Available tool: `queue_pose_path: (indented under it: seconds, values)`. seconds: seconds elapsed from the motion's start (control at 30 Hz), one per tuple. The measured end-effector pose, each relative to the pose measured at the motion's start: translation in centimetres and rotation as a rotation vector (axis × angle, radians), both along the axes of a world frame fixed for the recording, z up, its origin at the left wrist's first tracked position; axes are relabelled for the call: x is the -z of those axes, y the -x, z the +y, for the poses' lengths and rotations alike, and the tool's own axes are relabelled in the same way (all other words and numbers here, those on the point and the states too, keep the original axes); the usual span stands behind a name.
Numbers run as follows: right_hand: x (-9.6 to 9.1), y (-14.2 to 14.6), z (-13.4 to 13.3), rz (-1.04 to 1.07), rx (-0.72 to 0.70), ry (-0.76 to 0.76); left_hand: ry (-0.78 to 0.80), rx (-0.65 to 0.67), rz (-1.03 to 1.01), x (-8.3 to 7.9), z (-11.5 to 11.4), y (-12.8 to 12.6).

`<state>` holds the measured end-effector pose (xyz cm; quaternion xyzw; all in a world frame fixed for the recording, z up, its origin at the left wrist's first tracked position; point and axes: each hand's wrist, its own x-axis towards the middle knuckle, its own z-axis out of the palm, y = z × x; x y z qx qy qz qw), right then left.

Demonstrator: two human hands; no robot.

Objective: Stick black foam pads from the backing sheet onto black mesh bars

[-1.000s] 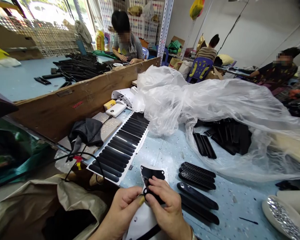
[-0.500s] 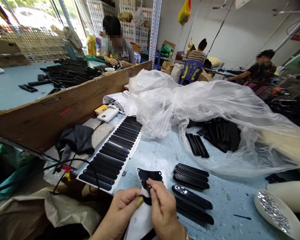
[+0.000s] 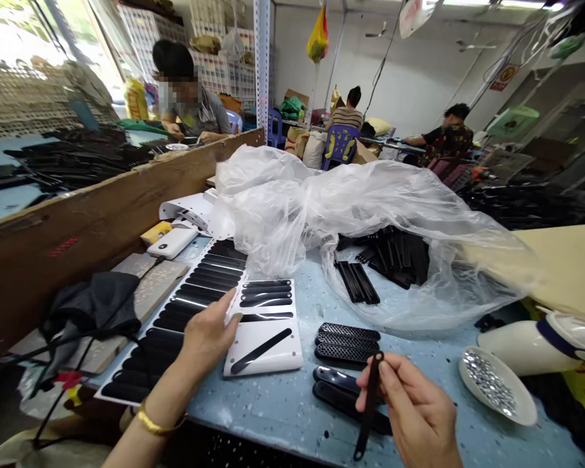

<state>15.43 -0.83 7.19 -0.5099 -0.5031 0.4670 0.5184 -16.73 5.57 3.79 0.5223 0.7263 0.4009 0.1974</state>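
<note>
The right hand (image 3: 414, 416) pinches a thin black adhesive strip (image 3: 363, 434) between thumb and fingers, above the blue surface (image 3: 283, 409). The left hand (image 3: 207, 335) lies open and holds nothing, with its fingertips on the small white backing sheet (image 3: 266, 328). A few black strips on this sheet are not yet peeled. I can read no writing.

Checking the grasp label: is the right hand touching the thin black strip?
Touching. The head view shows the right hand pinching the thin black strip near its upper end, the rest hanging free.
</note>
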Motion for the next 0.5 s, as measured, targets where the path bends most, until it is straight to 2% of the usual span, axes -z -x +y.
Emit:
queue_pose_path:
  seconds: [0.07,0.1,0.13,0.2,0.27,0.33,0.4,0.5]
  values:
    - [0.5,0.1,-0.9,-0.131,-0.003,0.025,-0.075,-0.028,0.155,-1.7,-1.1,-1.2]
    - [0.6,0.4,-1.4,-0.201,-0.022,0.021,-0.094,0.001,0.174,-2.7,-1.9,-2.3]
    - [0.7,0.8,-1.8,-0.283,-0.046,-0.006,-0.073,0.136,0.106,-3.5,-2.9,-3.7]
    - [0.9,1.6,-2.6,-0.484,-0.106,-0.137,0.075,0.493,-0.136,-4.7,-5.0,-7.1]
    - [1.4,2.3,-3.2,-0.691,-0.188,-0.310,0.158,0.627,-0.359,-5.1,-6.8,-10.1]
    - [1.9,2.4,-3.7,-0.800,-0.290,-0.414,0.271,0.698,-0.491,-4.9,-7.9,-11.9]
    - [2.5,1.8,-3.9,-0.724,-0.394,-0.377,0.368,0.728,-0.584,-4.5,-8.2,-12.5]
    - [3.3,0.1,-4.4,-0.390,-0.470,-0.086,0.380,0.729,-0.687,-3.8,-7.6,-11.9]
